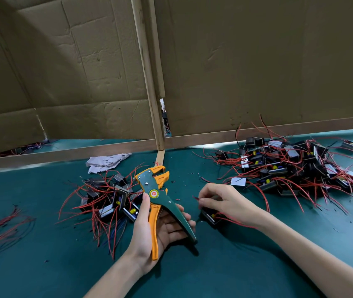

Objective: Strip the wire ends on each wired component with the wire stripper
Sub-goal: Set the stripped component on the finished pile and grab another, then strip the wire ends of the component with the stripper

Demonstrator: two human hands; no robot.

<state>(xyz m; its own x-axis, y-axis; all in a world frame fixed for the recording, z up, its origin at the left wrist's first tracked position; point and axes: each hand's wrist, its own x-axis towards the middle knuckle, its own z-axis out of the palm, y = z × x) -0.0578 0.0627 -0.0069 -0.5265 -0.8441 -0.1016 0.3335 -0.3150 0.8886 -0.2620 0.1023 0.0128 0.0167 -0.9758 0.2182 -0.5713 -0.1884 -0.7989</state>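
Note:
My left hand (160, 229) holds the green and orange wire stripper (160, 201) by its handles, palm up, jaws pointing away toward the cardboard wall. To its right, my right hand (223, 201) pinches the red wires of a small black wired component (211, 216) that lies on the green table just below its fingers. A small pile of black components with red wires (111, 201) sits left of the stripper. A much larger pile (289, 168) lies at the right rear.
The green table mat (236, 265) runs up to a wooden rail and cardboard wall (257, 72) at the back. A crumpled grey cloth (104, 162) lies behind the small pile. Loose red wires (1, 229) lie at the left edge. Tiny insulation scraps dot the mat.

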